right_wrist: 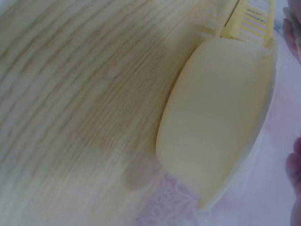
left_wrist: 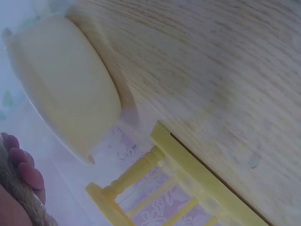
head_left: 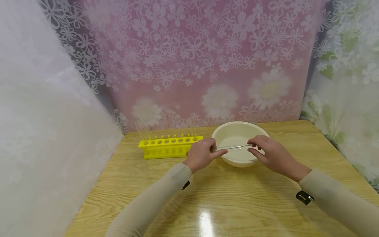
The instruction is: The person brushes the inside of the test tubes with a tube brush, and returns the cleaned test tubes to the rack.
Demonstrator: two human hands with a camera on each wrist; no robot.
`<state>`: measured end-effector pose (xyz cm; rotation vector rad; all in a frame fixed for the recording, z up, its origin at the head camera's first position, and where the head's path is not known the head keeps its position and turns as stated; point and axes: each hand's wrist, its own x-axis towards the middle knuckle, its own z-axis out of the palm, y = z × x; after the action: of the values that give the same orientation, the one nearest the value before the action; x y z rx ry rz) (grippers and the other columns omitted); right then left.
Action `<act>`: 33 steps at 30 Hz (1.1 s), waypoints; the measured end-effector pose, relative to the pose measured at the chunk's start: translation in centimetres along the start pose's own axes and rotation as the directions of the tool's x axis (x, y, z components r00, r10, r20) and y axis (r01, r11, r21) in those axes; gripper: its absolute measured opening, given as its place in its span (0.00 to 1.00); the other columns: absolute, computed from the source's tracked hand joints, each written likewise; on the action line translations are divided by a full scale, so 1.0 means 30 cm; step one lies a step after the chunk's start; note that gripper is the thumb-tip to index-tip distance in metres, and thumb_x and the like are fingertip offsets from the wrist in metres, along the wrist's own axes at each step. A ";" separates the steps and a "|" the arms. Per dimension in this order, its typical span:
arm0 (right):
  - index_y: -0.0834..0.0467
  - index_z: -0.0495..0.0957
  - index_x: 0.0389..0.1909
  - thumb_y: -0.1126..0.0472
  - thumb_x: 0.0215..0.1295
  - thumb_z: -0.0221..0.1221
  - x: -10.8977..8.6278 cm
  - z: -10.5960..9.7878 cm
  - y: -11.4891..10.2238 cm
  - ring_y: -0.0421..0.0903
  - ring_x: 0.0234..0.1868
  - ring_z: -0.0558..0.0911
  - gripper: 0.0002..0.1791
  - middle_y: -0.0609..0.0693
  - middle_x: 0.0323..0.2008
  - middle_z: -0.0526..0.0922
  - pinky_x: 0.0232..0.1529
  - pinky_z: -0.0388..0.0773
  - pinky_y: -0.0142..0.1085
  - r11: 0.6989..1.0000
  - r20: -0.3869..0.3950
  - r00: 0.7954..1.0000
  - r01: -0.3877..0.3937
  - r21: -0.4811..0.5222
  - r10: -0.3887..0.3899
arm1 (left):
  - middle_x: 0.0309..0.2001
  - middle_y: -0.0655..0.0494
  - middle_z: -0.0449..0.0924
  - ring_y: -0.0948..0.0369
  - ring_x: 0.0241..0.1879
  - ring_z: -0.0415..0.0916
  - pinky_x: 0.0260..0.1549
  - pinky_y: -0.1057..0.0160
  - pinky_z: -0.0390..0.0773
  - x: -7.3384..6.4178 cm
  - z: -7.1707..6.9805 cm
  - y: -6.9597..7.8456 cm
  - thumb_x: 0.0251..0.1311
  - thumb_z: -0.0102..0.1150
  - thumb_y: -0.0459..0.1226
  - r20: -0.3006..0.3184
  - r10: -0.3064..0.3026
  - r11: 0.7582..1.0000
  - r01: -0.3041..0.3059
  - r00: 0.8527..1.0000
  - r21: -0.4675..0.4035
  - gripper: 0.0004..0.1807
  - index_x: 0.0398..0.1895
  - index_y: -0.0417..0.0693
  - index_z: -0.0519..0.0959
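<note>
Over the cream basin [head_left: 228, 161], my left hand [head_left: 201, 151] grips a clear glass test tube [head_left: 235, 147] lying nearly level. Its end points toward my right hand [head_left: 273, 154], whose thumb and fingers pinch the thin wire handle of a test tube brush [head_left: 245, 145]. That wire runs into the tube. In the left wrist view, brownish bristles [left_wrist: 21, 181] show beside the curled fingers [left_wrist: 29, 174] at the lower left edge; the rest is cut off. Only fingertips [right_wrist: 294, 167] of my right hand show at the right wrist view's edge.
A yellow test tube rack [head_left: 165, 153] stands left of the basin, partly behind my left hand. Clear glass tubes [head_left: 143, 131] rise from its left end, and more stand at its right end. Flowered cloth [head_left: 189, 65] hangs behind the wooden table [head_left: 231, 204].
</note>
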<state>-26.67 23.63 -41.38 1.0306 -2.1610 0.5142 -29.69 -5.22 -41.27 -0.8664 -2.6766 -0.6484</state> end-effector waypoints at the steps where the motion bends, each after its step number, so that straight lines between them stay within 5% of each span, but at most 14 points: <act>1: 0.59 0.80 0.43 0.53 0.72 0.61 0.001 0.000 0.001 0.39 0.32 0.78 0.12 0.47 0.36 0.81 0.31 0.74 0.30 0.999 -0.008 1.000 0.024 -0.022 -0.024 | 0.22 0.64 0.69 0.66 0.17 0.64 0.16 0.69 0.62 0.000 0.000 -0.001 0.61 0.57 0.67 0.002 -0.001 1.000 0.001 1.000 -0.006 0.25 0.26 0.58 0.70; 5: 0.58 0.81 0.36 0.45 0.81 0.44 0.009 -0.015 0.005 0.41 0.32 0.79 0.25 0.46 0.33 0.81 0.28 0.76 0.35 0.986 -0.032 0.990 0.134 -0.098 -0.138 | 0.22 0.64 0.70 0.66 0.17 0.63 0.16 0.69 0.63 0.005 0.003 0.002 0.61 0.56 0.68 0.009 0.015 1.000 -0.015 1.000 -0.025 0.26 0.26 0.58 0.70; 11: 0.56 0.79 0.33 0.48 0.82 0.44 0.025 -0.019 0.004 0.37 0.29 0.74 0.22 0.43 0.31 0.78 0.26 0.72 0.31 0.968 0.000 0.972 0.233 -0.095 -0.234 | 0.23 0.64 0.67 0.66 0.17 0.62 0.16 0.69 0.62 -0.006 0.009 -0.006 0.62 0.55 0.67 -0.010 0.026 0.999 -0.026 1.000 0.046 0.26 0.26 0.58 0.69; 15: 0.54 0.79 0.33 0.51 0.78 0.53 0.025 -0.023 0.004 0.34 0.28 0.70 0.14 0.41 0.30 0.77 0.26 0.69 0.29 0.987 0.052 0.987 0.156 -0.035 -0.154 | 0.23 0.64 0.66 0.67 0.17 0.62 0.16 0.70 0.61 -0.011 0.013 -0.012 0.63 0.54 0.67 -0.031 0.043 0.997 -0.041 0.999 0.058 0.25 0.26 0.59 0.69; 18: 0.51 0.78 0.33 0.60 0.70 0.63 0.024 -0.032 0.005 0.31 0.26 0.67 0.05 0.39 0.28 0.76 0.26 0.67 0.28 0.998 0.121 0.992 0.022 0.058 -0.029 | 0.22 0.64 0.66 0.67 0.16 0.61 0.16 0.71 0.60 -0.006 0.016 -0.012 0.64 0.54 0.66 -0.056 0.074 0.995 -0.071 0.996 0.067 0.25 0.26 0.58 0.68; 21: 0.51 0.78 0.31 0.65 0.66 0.65 0.035 -0.038 0.004 0.31 0.22 0.63 0.08 0.37 0.23 0.73 0.24 0.66 0.29 0.961 0.236 0.962 -0.184 0.208 0.133 | 0.21 0.64 0.66 0.68 0.16 0.60 0.15 0.71 0.60 -0.004 0.013 -0.014 0.64 0.55 0.65 -0.085 0.094 0.992 -0.086 0.992 0.090 0.25 0.26 0.58 0.68; 24: 0.55 0.77 0.31 0.62 0.73 0.59 0.046 -0.044 0.009 0.36 0.18 0.63 0.08 0.42 0.19 0.70 0.22 0.65 0.32 0.841 0.376 0.890 -0.400 0.365 0.259 | 0.21 0.65 0.65 0.68 0.15 0.60 0.14 0.71 0.60 -0.003 0.011 -0.017 0.63 0.56 0.65 -0.097 0.101 0.990 -0.090 0.990 0.110 0.25 0.26 0.58 0.68; 26: 0.61 0.75 0.32 0.60 0.76 0.55 0.051 -0.047 0.017 0.42 0.17 0.65 0.12 0.47 0.18 0.69 0.21 0.68 0.36 0.720 0.476 0.829 -0.520 0.461 0.294 | 0.21 0.65 0.65 0.69 0.15 0.60 0.14 0.72 0.59 -0.004 0.009 -0.016 0.62 0.57 0.65 -0.101 0.107 0.988 -0.095 0.989 0.122 0.25 0.26 0.58 0.67; 31: 0.70 0.69 0.36 0.55 0.81 0.47 0.055 -0.050 0.036 0.50 0.21 0.70 0.20 0.53 0.22 0.69 0.27 0.75 0.42 0.357 0.682 0.669 -0.739 0.572 0.294 | 0.21 0.65 0.64 0.69 0.14 0.58 0.14 0.73 0.56 -0.007 0.006 -0.011 0.61 0.60 0.64 -0.138 0.172 0.969 -0.143 0.975 0.201 0.25 0.27 0.57 0.67; 33: 0.71 0.67 0.36 0.54 0.82 0.46 0.051 -0.049 0.036 0.50 0.23 0.70 0.22 0.52 0.24 0.68 0.29 0.75 0.44 0.277 0.718 0.632 -0.774 0.569 0.293 | 0.21 0.65 0.63 0.69 0.14 0.57 0.14 0.73 0.55 -0.012 0.006 -0.007 0.60 0.61 0.64 -0.156 0.199 0.961 -0.161 0.968 0.227 0.25 0.27 0.57 0.67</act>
<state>-27.61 24.37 -39.33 0.8165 -2.7592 2.1013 -29.55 -5.47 -41.62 -0.9323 -2.4183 -0.3698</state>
